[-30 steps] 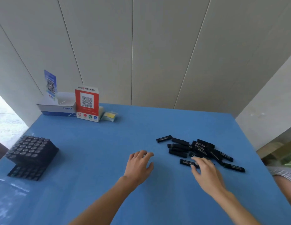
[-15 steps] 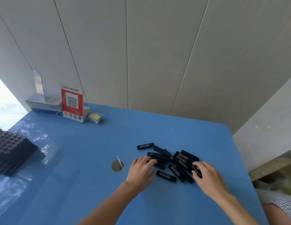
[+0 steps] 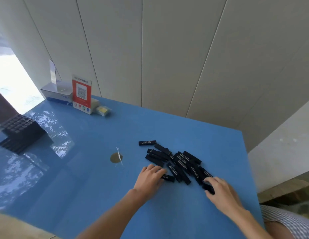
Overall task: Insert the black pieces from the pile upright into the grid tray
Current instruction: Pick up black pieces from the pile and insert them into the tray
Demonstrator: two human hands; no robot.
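A pile of black pieces (image 3: 180, 163) with white lettering lies flat on the blue table (image 3: 81, 178), right of centre. One more black piece (image 3: 147, 142) lies apart at the pile's far left. My left hand (image 3: 149, 179) rests palm down at the pile's near-left edge, its fingertips over the end of a piece (image 3: 168, 178). My right hand (image 3: 222, 193) is at the near-right edge, fingers curled around a black piece (image 3: 208, 187). The black grid tray (image 3: 20, 130) stands far off at the table's left side, with several cells filled.
A red QR-code sign (image 3: 81, 94), a white box (image 3: 56, 94) and a small yellow packet (image 3: 103, 110) stand at the far left corner. A round brownish mark (image 3: 116, 157) sits left of the pile. The table's right edge runs close to my right hand.
Both hands have closed in on the pile. My left hand has reached right onto a piece, my right hand has curled around one. The view has swung, so the tray sits further left.
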